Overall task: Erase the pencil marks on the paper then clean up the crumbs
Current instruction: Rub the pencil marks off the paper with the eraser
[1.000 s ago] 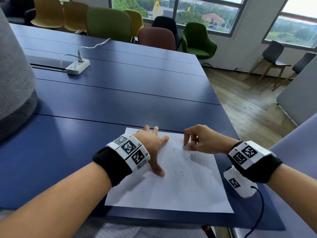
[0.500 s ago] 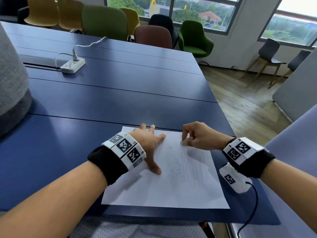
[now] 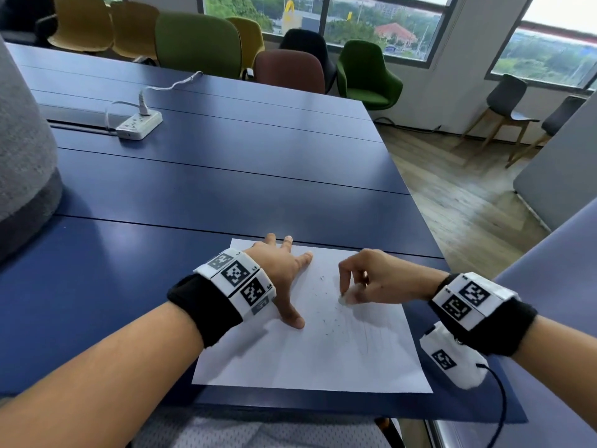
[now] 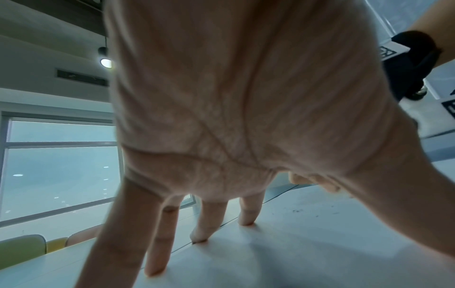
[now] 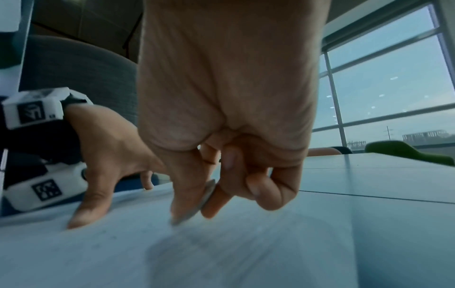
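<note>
A white sheet of paper (image 3: pixel 290 357) lies on the blue table (image 3: pixel 200 195) near its front edge. Faint pencil lines (image 3: pixel 371 331) run down its right half, and dark eraser crumbs (image 3: pixel 329 321) are scattered in the middle. My left hand (image 3: pixel 284 270) presses flat on the paper's upper left part, fingers spread, thumb (image 3: pixel 292 316) pointing toward me. In the left wrist view the fingertips (image 4: pixel 199 236) touch the sheet. My right hand (image 3: pixel 371 279) pinches a small white eraser (image 3: pixel 344 299) and holds it down on the paper. The right wrist view shows the eraser (image 5: pixel 194 208) between thumb and forefinger, blurred.
A white power strip (image 3: pixel 139 124) with a cable sits far back on the left. A grey padded object (image 3: pixel 22 147) stands at the left edge. Several chairs (image 3: pixel 287 69) line the far side. The table's right edge (image 3: pixel 420 215) drops to a wooden floor.
My right hand has drawn the eraser toward me, down the paper, to beside the crumbs. The left hand has stayed pressed on the sheet.
</note>
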